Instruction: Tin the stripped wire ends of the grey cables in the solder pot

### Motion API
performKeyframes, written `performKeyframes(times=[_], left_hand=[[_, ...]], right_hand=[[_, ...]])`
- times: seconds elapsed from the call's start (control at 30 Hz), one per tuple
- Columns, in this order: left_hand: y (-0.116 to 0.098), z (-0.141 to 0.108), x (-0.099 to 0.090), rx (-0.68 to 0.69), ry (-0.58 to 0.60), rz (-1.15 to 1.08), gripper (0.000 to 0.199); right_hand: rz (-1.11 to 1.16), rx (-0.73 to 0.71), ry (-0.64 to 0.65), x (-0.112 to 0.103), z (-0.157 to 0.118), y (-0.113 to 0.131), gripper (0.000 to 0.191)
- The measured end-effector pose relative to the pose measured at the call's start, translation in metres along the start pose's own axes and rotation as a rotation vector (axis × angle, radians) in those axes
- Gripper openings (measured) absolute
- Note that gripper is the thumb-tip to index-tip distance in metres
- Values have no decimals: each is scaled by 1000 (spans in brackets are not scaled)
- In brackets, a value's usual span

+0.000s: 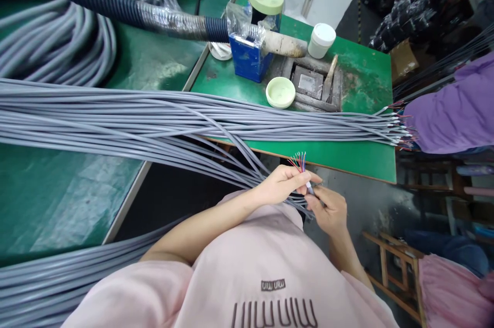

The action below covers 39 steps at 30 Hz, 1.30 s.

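Observation:
A grey multi-core cable (310, 190) is held in front of my body, its end stripped to a fan of thin coloured wires (299, 161). My left hand (283, 182) pinches it near the white band, just below the bare wires. Lower on the grey jacket, my right hand (329, 208) grips the same cable between thumb and fingers. Other grey cables hang behind and below my hands, partly hidden by them. Across the green table runs a long bundle of grey cables (231, 124), with stripped ends (399, 130) at the right edge.
A black corrugated hose (154, 15) ends above a soldering pot (309, 81). Around it stand a blue box (249, 57), a white lidded jar (322, 39) and a pale green dish (280, 92). Coiled cable (65, 45) lies left. People sit at the right, beside a wooden stool (397, 271).

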<state>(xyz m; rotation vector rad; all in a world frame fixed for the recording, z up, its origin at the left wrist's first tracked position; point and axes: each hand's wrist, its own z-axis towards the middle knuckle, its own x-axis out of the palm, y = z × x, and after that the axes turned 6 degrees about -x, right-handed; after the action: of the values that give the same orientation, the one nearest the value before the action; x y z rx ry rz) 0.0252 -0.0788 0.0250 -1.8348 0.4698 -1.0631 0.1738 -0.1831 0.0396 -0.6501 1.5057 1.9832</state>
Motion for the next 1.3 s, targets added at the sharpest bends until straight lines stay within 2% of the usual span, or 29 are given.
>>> performKeyframes(times=[0.27,0.37,0.5,0.7,1.3], left_hand=[[-2,0,-4,-15,-4,-28,53],[-3,0,-7,-10,-110,-6,47],[-8,0,-10,70,-284,-54,36],[-16,0,-6,98,-319,-186,31],[-12,0,-4,46,-328,-241,29]], right_hand=[[-41,-30,-22,4,1,3,18],[-30,-9,-39,5,-1,2,15],[-14,7,-54,5,-1,2,12],[-17,-10,-49,7,0,0,12],[-18,-25,-31,9,0,-1,13]])
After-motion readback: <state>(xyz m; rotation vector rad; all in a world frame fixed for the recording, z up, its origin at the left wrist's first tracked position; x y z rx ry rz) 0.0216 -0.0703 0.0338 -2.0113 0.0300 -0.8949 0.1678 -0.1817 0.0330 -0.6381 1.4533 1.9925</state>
